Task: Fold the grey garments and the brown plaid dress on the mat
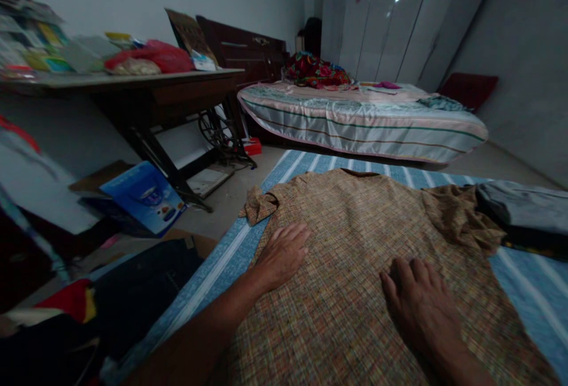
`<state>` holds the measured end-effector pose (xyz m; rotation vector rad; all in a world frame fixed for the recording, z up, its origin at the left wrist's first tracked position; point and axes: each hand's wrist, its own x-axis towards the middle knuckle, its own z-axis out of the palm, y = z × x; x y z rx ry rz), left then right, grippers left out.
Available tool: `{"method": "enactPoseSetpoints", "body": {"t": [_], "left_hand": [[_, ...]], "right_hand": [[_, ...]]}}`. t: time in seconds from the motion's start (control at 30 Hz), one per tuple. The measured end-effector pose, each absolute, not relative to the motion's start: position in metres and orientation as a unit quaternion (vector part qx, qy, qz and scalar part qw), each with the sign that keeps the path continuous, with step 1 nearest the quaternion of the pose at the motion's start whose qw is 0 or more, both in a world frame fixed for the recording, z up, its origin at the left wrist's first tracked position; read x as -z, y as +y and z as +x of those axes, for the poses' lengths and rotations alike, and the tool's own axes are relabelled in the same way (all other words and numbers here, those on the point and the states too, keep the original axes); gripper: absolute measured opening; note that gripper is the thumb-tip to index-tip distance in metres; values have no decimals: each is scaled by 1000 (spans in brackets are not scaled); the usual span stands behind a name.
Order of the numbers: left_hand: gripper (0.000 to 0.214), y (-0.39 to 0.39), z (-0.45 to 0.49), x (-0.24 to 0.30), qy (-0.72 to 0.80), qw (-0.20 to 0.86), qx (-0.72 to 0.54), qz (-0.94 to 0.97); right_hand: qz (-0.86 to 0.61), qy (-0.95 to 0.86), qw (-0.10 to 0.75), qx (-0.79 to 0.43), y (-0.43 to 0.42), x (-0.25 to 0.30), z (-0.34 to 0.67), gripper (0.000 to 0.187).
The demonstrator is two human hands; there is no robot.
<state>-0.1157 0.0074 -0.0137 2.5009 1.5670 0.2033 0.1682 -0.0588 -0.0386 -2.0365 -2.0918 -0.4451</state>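
A brown checked short-sleeved shirt (350, 256) lies spread out on a blue striped sheet (231, 256), its neckline at the far end. Flat on the left side of the shirt rests my left hand (284, 251), palm down, fingers stretched forward. My right hand (421, 303) lies on the shirt's right half, palm down with the fingers slightly spread. Neither hand grips the fabric. The left sleeve is bunched near the sheet's edge, and the right sleeve is crumpled beside a stack of folded clothes (523, 208).
Beyond the sheet stands a bed (364, 119) with a red floral bundle (317, 70). At left are a sewing machine table (177, 81) with cluttered things on top, a blue cardboard box (142, 196), and dark clothes (146, 279) lower down. A pale wardrobe (377, 25) fills the back.
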Motion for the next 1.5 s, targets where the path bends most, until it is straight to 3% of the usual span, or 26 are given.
{"method": "enactPoseSetpoints", "body": {"t": [0.67, 1.03, 1.5], "left_hand": [[42, 12, -102, 6, 542, 45, -46, 838], [62, -2, -70, 17, 567, 50, -5, 822], [66, -5, -64, 10, 578, 73, 11, 813]], "right_hand": [[-715, -685, 77, 114, -59, 31, 168, 35], [-724, -677, 76, 109, -60, 30, 170, 37], [-724, -678, 66, 107, -62, 30, 172, 39]]}}
